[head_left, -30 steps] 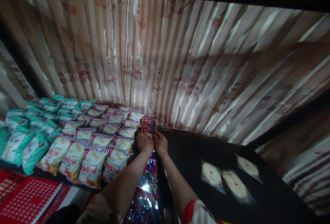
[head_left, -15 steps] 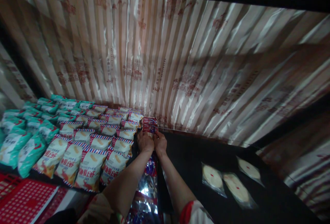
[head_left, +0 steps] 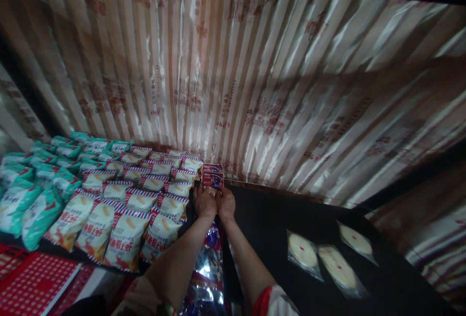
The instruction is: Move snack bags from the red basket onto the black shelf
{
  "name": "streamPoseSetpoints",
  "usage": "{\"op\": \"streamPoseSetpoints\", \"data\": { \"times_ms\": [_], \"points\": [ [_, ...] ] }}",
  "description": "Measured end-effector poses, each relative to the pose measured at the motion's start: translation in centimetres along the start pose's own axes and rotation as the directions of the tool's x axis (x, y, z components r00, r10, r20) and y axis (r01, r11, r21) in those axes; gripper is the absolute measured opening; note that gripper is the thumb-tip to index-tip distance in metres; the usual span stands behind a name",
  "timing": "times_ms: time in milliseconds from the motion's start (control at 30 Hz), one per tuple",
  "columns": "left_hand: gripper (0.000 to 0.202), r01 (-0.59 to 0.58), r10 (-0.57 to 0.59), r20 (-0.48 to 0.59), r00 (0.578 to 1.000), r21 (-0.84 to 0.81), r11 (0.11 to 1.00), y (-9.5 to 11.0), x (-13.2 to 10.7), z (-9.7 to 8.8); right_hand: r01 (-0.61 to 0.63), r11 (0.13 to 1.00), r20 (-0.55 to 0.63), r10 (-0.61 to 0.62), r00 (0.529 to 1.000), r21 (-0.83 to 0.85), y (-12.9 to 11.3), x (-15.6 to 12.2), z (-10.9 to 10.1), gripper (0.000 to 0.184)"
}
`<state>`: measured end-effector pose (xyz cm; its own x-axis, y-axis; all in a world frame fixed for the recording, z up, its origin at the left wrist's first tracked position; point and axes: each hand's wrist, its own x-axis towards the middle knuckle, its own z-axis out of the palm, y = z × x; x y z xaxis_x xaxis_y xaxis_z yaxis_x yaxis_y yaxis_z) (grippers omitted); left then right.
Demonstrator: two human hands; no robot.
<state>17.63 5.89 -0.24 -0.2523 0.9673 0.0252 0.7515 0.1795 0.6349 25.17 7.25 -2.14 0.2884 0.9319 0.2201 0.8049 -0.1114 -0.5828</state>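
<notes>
My left hand (head_left: 204, 203) and my right hand (head_left: 226, 202) are close together at the back of the dark shelf. Their fingers are bent in around the near end of a dark red snack packet (head_left: 212, 180), one hand at each side; the fingertips are partly hidden. Another red packet edge shows just behind it, against the curtain. Below my wrists runs a row of shiny purple-and-red packets (head_left: 207, 270), partly covered by my left forearm. Directly left of my left hand stand rows of white snack bags (head_left: 125, 238) with striped tops.
Teal snack bags (head_left: 38, 214) fill the far left. Three flat round pale items in clear wrappers, one of them a wrapped disc (head_left: 302, 249), lie on the black shelf (head_left: 262, 224) at right. A red plastic basket (head_left: 43, 282) is at lower left. A pleated printed curtain (head_left: 233, 73) hangs behind.
My hands stay at nearly the same spot, still at the red packet. The view has shifted slightly, and slightly more of the red packets shows above my fingers.
</notes>
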Motion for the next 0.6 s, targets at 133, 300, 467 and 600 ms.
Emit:
{"op": "streamPoseSetpoints", "data": {
  "times_ms": [133,300,467,600],
  "points": [
    [0.035,0.003,-0.003,0.016,1.000,-0.006,1.000,0.1,-0.3,-0.4,-0.006,0.999,0.015,0.007,1.000,-0.047,-0.2,-0.3,-0.3,0.034],
    [0.036,0.009,-0.009,0.028,1.000,-0.002,1.000,0.0,-0.4,-0.7,-0.012,0.997,0.024,0.014,1.000,-0.071,-0.6,-0.8,-0.7,0.036],
    [0.036,0.011,-0.011,0.038,0.999,0.002,1.000,-0.1,-0.5,-0.8,-0.045,0.995,0.016,0.046,0.999,-0.092,-1.0,-1.1,-1.1,0.034],
    [0.036,0.005,-0.005,0.051,0.999,-0.008,1.000,-0.1,-0.4,-0.7,-0.041,0.995,0.017,0.043,0.999,-0.087,-1.0,-1.2,-1.3,0.032]
  ]
}}
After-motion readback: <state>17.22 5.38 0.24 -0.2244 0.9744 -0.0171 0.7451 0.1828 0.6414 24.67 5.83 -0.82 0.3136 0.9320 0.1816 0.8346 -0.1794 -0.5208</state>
